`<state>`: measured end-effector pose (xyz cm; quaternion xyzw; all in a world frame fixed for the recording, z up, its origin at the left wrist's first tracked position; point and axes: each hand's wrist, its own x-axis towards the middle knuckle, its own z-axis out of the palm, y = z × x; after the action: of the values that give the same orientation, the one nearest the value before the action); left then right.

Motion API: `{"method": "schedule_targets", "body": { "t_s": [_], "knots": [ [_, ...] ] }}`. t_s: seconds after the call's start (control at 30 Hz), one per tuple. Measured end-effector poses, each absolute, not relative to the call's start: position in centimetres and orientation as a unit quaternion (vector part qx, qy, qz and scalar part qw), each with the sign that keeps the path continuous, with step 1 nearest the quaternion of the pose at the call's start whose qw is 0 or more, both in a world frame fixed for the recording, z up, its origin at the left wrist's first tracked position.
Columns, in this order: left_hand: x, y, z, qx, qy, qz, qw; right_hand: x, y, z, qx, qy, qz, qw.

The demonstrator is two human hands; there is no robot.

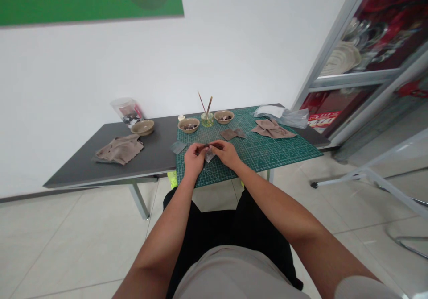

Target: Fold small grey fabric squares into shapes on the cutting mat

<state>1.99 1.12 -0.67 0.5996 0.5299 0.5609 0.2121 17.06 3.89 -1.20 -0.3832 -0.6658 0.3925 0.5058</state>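
Observation:
My left hand (195, 157) and my right hand (228, 152) meet over the green cutting mat (274, 156), fingers pinched together. Between them is a small, thin, greyish piece (210, 155) with a shiny look; its kind is too small to tell, and the fingertips cover its top. A pale grey-green square sheet (178, 147) lies to the left of my left hand. Beyond my right hand are a brown square sheet (228, 134) and a smaller grey-brown piece (240, 133).
Two bowls of dark and pale pieces, a left bowl (189, 125) and a right bowl (224, 117), flank a glass jar (207, 119) holding two thin sticks. Brown cloths (120, 149), another bowl (143, 128), a clear tub (127, 110) and a plastic bag (294, 117) share the table.

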Motion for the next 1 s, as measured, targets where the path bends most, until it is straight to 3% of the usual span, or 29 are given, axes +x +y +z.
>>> {"method": "schedule_targets", "body": {
  "t_s": [0.27, 1.0],
  "knots": [
    [2.15, 1.01, -0.58, 0.675, 0.543, 0.475, 0.153, 17.20, 3.64, -0.86, -0.375, -0.617, 0.440, 0.533],
    [2.49, 1.09, -0.26, 0.706, 0.551, 0.429, 0.119, 17.99, 4.20, -1.16, -0.345, -0.601, 0.500, 0.518]
  ]
}}
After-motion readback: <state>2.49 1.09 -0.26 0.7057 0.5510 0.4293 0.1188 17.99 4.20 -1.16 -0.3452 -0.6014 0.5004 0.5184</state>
